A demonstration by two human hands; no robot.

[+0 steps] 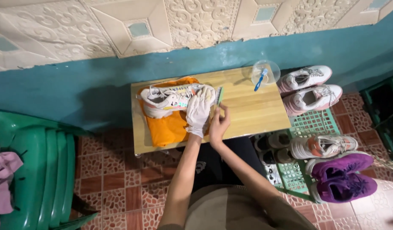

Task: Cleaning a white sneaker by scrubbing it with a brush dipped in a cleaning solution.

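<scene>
A white sneaker (166,100) with coloured marks lies on its side on an orange cloth (166,127) spread over a small wooden table (252,110). My left hand (199,111), in a white glove, rests on the toe end of the sneaker. My bare right hand (219,123) grips a small green-handled brush (220,96) just to the right of the toe. A clear plastic bowl (266,71) with a blue toothbrush (260,79) in it stands at the table's far right corner.
A green plastic chair (43,170) with a purple cloth stands to the left. A green rack (307,127) to the right holds pink-white sneakers (309,89), white pairs and purple shoes (343,174). A teal wall runs behind; the floor is tiled.
</scene>
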